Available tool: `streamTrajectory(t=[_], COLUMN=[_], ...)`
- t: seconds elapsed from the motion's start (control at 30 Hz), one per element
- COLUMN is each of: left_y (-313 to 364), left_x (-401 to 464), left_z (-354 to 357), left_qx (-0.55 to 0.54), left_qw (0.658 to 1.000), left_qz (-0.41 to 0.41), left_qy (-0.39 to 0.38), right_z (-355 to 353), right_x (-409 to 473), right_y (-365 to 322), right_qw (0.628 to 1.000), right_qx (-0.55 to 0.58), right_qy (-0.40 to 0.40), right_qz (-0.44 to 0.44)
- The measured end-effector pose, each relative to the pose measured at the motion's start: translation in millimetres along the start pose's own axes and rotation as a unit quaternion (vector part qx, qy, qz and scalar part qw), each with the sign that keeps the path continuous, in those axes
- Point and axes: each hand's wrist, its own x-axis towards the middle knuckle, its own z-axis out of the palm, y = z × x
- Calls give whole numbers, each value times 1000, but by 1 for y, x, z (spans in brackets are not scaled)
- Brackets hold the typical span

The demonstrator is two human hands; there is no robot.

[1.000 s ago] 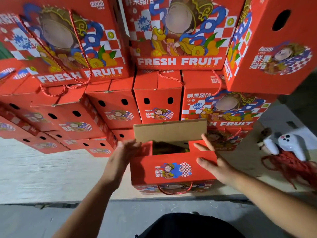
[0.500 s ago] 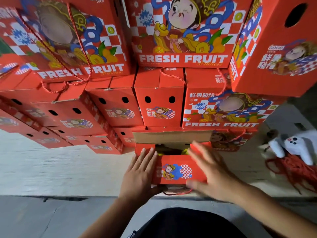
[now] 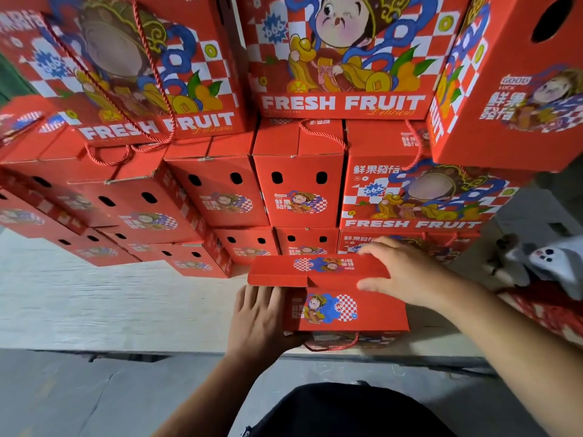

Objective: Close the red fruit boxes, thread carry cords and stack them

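Observation:
A red fruit box stands at the near edge of a pale work surface, its top flaps folded down. A red carry cord loops out under its front. My left hand lies flat against the box's left side, fingers straight. My right hand rests on the top flaps at the right, fingers spread and pressing them down.
A wall of stacked red "FRESH FRUIT" boxes rises right behind the box, some with cords hanging. A pile of red cords and a white controller lie at the right. The grey floor is below the edge.
The brown back flap, upright a second ago, has been folded down. My hands moved from the open flaps to the left side and onto the closed top.

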Motion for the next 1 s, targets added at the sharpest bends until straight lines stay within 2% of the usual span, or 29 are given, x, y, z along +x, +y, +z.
streamTrajectory(t=[0.1, 0.13, 0.2, 0.27, 0.33, 0.4, 0.47, 0.63, 0.73, 0.93, 1.0], left_y=[-3, -2, 1, -1, -10, -21, -28, -32, -28, -22, -12], left_x=[-10, -15, -18, -4, 22, 45, 57, 68, 66, 63, 59], left_z=[2, 2, 1, -6, -17, -26, -30, -29, -20, -24, -27], left_qx=[-70, -103, -156, -131, -74, -42, -29, 61, 58, 53, -2], left_qw=[996, 992, 974, 967, 988, 997, 992, 981, 961, 957, 975], left_qz=[2, -23, -123, -183, -121, -47, -29, 53, 49, 27, -5], left_qy=[55, 74, 106, 117, 68, -40, -116, -175, -266, -283, -224], right_z=[15, 17, 19, 22, 24, 27, 31, 39, 42, 37, 39], right_x=[0, 0, -1, -1, 2, 4, 5, 3, 2, 3, 3], right_y=[-4, -3, 0, 0, 0, 1, 3, 6, 6, -2, -13], right_qw=[999, 998, 993, 986, 984, 983, 984, 993, 991, 989, 992], right_qx=[-16, -33, -88, -126, -151, -172, -171, -116, -126, -122, -113], right_qy=[0, 13, 52, 76, 64, 30, 7, -23, -37, -87, -48], right_qz=[-39, -46, -64, -81, -74, -55, -44, -30, -27, -18, -17])
